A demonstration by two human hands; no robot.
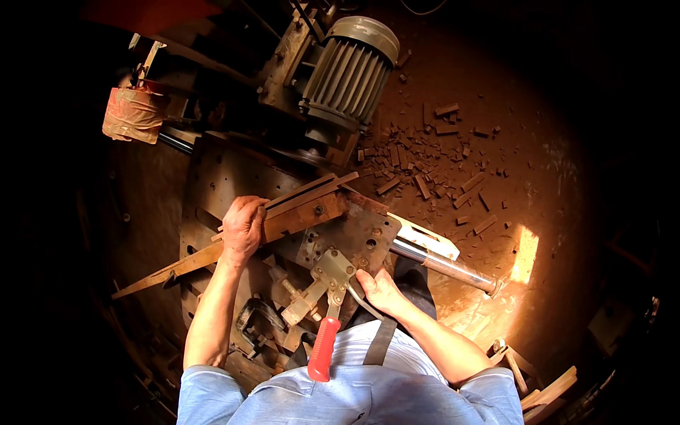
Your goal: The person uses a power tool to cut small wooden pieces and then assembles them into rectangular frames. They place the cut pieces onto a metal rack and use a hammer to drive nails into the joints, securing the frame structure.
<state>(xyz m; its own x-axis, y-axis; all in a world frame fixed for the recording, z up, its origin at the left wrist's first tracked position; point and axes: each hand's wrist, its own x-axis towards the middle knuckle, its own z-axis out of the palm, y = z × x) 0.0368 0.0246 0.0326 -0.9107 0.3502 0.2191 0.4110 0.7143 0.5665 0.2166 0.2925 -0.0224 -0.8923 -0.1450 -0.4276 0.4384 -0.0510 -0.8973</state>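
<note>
The toggle clamp (327, 278) is dull metal with a bright red handle (323, 349). The motor (349, 71) is grey and ribbed. Reddish-brown offcuts (432, 159) litter a rust-brown floor (552, 212). The sleeves (354, 397) are pale blue, possibly denim. An orange-pink wrapping (133, 113) shows upper left.

Left hand (243, 228) palm-down, gripping; right hand (380, 290) half-curled

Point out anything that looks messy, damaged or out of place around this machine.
Small wood offcuts lie scattered over the reddish floor right of the motor. A lump wrapped in crumpled orange tape sits at the upper left, looking like a makeshift patch.
</note>
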